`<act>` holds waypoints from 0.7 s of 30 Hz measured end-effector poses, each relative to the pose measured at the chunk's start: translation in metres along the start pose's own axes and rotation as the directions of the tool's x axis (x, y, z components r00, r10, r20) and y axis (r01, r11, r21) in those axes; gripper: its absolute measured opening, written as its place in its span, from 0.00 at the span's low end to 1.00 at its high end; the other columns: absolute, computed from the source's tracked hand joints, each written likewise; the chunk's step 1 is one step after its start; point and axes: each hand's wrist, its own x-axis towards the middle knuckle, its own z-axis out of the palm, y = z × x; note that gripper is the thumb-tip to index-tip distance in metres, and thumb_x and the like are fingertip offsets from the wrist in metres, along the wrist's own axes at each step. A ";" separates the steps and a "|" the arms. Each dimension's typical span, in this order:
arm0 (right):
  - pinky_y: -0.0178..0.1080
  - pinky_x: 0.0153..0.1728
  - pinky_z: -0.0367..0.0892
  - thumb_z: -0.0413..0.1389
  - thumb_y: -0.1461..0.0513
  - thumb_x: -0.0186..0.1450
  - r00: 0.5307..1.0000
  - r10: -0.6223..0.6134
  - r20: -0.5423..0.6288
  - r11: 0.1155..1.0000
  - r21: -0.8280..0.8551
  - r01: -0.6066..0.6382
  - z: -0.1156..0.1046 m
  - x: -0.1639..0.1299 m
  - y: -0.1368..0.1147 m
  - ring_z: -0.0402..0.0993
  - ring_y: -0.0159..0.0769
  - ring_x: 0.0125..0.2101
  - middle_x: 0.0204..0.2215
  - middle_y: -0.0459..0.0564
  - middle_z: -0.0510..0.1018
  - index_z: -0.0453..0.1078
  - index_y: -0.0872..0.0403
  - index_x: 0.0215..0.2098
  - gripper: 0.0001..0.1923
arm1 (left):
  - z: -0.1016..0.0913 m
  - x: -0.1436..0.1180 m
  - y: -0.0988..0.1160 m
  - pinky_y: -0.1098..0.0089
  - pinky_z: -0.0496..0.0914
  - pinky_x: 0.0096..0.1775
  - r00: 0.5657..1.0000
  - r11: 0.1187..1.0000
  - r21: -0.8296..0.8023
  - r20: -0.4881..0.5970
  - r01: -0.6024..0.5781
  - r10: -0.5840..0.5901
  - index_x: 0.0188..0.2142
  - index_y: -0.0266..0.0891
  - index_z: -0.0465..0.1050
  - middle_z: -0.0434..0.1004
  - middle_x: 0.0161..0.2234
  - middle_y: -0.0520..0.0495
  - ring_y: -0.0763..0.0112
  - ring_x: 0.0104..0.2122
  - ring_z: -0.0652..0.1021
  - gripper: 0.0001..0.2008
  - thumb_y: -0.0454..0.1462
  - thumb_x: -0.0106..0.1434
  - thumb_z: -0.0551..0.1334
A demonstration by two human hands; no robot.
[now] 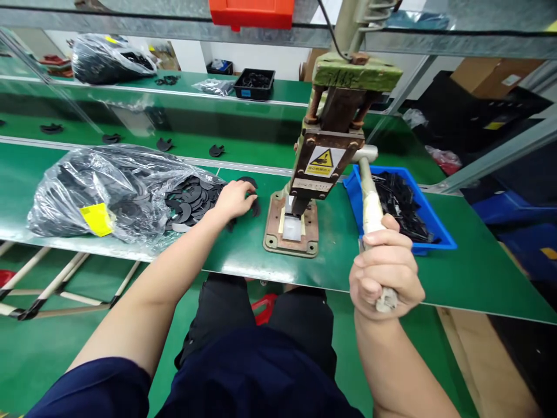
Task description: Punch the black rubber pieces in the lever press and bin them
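Gripping the lower end of the press lever [371, 203], the right hand [385, 267] sits nearest the camera, fingers wrapped tight around the taped handle, which slants up and away to the hand press [324, 151]. Farther out on the green bench [470, 273], the left hand [235, 198] lies palm down on the loose black flat parts [191, 200] spilling from the mouth of a clear plastic bag [108, 194]; its fingers are curled over one or two of the pieces, though whether any piece is actually pinched cannot be told. The spill lies just left of the press's rusty base plate [290, 229], and the bag, with a yellow label on its side, stretches away to the left. Right of the lever, a blue bin [439, 229] holds more black pieces. Beyond the bench, a green conveyor belt [243, 136] carries a few single black parts [216, 151], spaced well apart. On the far shelf stand a black tray [255, 84] and another filled bag [108, 58], and an orange box [251, 13] hangs overhead
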 end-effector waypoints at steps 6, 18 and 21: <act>0.64 0.64 0.71 0.61 0.53 0.68 0.996 0.004 -0.087 1.000 0.008 -0.003 0.009 -0.001 -0.002 0.79 0.38 0.40 0.23 0.41 0.73 0.69 0.48 0.24 0.17 | 0.005 0.015 -0.008 0.49 0.69 0.57 0.975 0.967 0.193 0.114 0.165 -0.189 0.55 0.39 0.78 0.83 0.54 0.32 0.39 0.58 0.77 0.30 0.60 0.67 0.65; 0.62 0.66 0.71 0.62 0.53 0.69 0.998 0.007 -0.059 1.000 0.013 -0.006 0.008 -0.001 -0.003 0.79 0.36 0.42 0.25 0.40 0.74 0.68 0.50 0.24 0.18 | 0.016 0.012 0.011 0.62 0.72 0.46 0.986 0.964 -0.207 0.056 0.168 -0.160 0.40 0.43 0.71 0.83 0.42 0.41 0.56 0.44 0.82 0.06 0.40 0.69 0.66; 0.63 0.65 0.70 0.62 0.53 0.69 0.997 0.015 -0.077 1.000 0.016 -0.014 0.010 -0.001 -0.003 0.79 0.37 0.41 0.24 0.40 0.73 0.66 0.50 0.23 0.19 | 0.010 -0.001 0.017 0.65 0.73 0.39 0.967 0.876 -0.411 0.106 0.253 -0.230 0.38 0.44 0.65 0.82 0.33 0.46 0.61 0.34 0.82 0.09 0.42 0.72 0.64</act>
